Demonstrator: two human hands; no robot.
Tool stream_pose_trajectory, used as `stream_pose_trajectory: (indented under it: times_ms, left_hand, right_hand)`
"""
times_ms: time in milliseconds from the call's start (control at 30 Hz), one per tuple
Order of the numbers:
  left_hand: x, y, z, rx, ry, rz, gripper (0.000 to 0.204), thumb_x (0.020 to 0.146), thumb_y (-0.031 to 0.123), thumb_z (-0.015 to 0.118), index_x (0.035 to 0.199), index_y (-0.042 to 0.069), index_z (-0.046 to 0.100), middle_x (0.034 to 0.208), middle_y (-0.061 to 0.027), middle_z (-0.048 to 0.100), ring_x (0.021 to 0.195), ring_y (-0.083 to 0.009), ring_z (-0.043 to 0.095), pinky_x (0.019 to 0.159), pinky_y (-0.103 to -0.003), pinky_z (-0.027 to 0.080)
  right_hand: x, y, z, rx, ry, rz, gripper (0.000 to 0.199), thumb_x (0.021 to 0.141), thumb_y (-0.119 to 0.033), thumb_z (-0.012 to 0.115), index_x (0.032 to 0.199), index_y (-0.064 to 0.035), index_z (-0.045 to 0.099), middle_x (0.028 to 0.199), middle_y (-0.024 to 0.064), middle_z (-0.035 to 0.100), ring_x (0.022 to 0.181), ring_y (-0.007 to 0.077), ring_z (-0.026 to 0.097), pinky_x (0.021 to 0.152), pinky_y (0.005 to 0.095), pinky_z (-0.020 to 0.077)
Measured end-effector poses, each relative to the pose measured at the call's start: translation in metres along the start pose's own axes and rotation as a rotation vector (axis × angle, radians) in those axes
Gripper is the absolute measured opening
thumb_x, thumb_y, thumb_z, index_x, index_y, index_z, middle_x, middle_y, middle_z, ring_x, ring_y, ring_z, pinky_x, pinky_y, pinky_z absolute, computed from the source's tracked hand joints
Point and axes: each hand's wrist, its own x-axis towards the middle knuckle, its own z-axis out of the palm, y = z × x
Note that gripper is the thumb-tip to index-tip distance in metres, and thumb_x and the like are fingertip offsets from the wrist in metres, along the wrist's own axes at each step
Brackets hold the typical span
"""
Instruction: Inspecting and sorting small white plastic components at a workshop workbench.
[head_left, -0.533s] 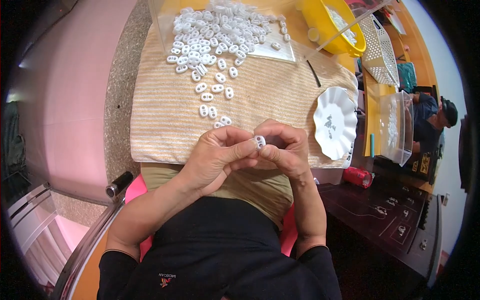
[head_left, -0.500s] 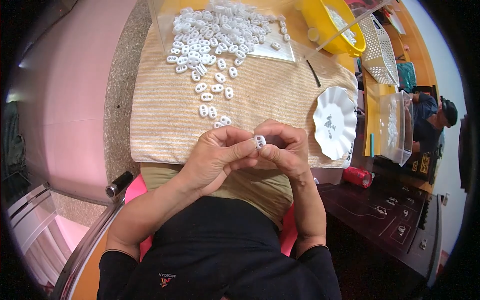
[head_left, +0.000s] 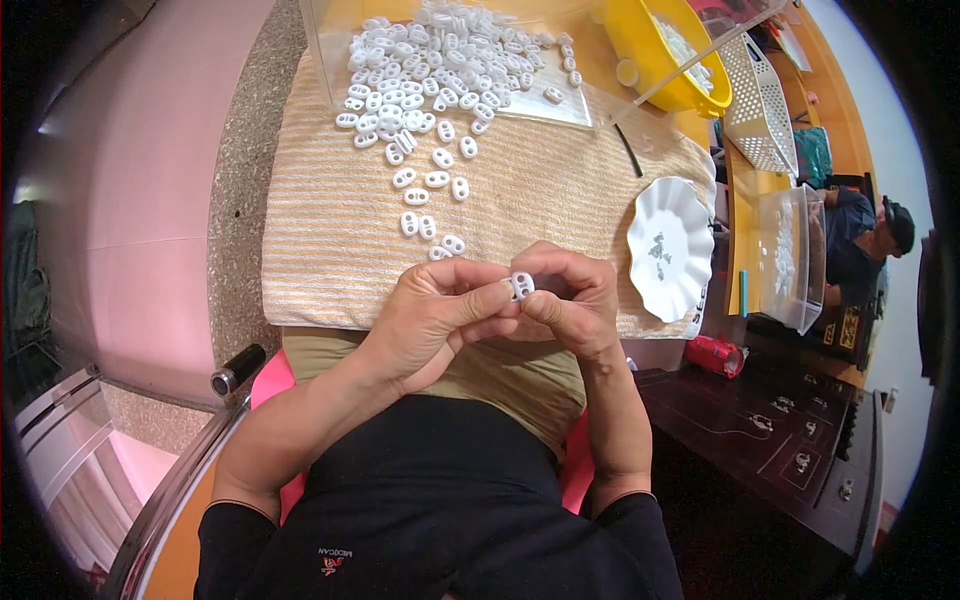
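Observation:
A small white plastic two-hole piece point(head_left: 521, 285) is pinched between the fingertips of my left hand point(head_left: 435, 318) and my right hand point(head_left: 570, 300), just above the near edge of a striped beige cloth point(head_left: 330, 240). Several more white two-hole pieces point(head_left: 425, 190) trail across the cloth toward a large heap point(head_left: 440, 60) at the far side. Both hands meet close together over my lap.
A white scalloped plate point(head_left: 668, 248) lies at the cloth's right. A yellow bowl point(head_left: 660, 50), a white mesh basket point(head_left: 760, 100) and a clear plastic box point(head_left: 795, 255) stand farther right. Another person point(head_left: 865, 235) sits at far right. A dark table point(head_left: 790, 450) is lower right.

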Motion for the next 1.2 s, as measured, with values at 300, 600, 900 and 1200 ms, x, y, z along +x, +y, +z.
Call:
stream_pose_trajectory:
  times_ms: [300,600,900,1200]
  left_hand:
    - [-0.0006,-0.0010,0.0000,-0.036,-0.032,0.033,0.011,0.086,0.005,0.067,0.096,0.002,0.064,0.089,-0.0073,0.067,0.080,-0.0135,0.065,0.071,-0.026,0.059]
    - [-0.0007,-0.0002,0.0003,-0.033,-0.083,0.051,0.011,0.085,0.006,0.067,0.093,0.002,0.060,0.087,-0.0078,0.066,0.078,-0.0147,0.066,0.069,-0.026,0.058]
    - [0.0001,0.0011,0.0001,-0.014,-0.124,0.049,0.010,0.085,0.007,0.068,0.087,0.004,0.058,0.084,-0.0069,0.065,0.073,-0.0142,0.065,0.066,-0.025,0.057]
    - [-0.0014,-0.0029,0.0015,-0.014,-0.139,0.070,0.010,0.085,0.006,0.069,0.086,0.005,0.059,0.080,-0.0062,0.066,0.071,-0.0138,0.066,0.065,-0.024,0.057]
  right_hand:
    - [0.0004,0.0023,0.0028,0.035,-0.010,-0.058,0.031,0.078,-0.012,0.076,0.103,0.0024,0.066,0.095,0.0124,0.061,0.085,0.0168,0.057,0.075,0.0257,0.0449]
    - [0.0003,0.0088,0.0047,0.097,-0.019,-0.099,0.032,0.078,-0.016,0.076,0.105,-0.0010,0.067,0.095,0.0121,0.058,0.089,0.0169,0.053,0.076,0.0265,0.0431]
    - [-0.0004,0.0047,0.0075,0.066,-0.022,-0.113,0.031,0.078,-0.016,0.076,0.104,-0.0015,0.068,0.096,0.0129,0.059,0.087,0.0180,0.054,0.076,0.0280,0.0442]
    - [-0.0027,0.0067,0.0075,0.006,-0.037,-0.176,0.030,0.076,-0.012,0.076,0.103,-0.0019,0.068,0.094,0.0146,0.061,0.085,0.0191,0.059,0.073,0.0275,0.0471]
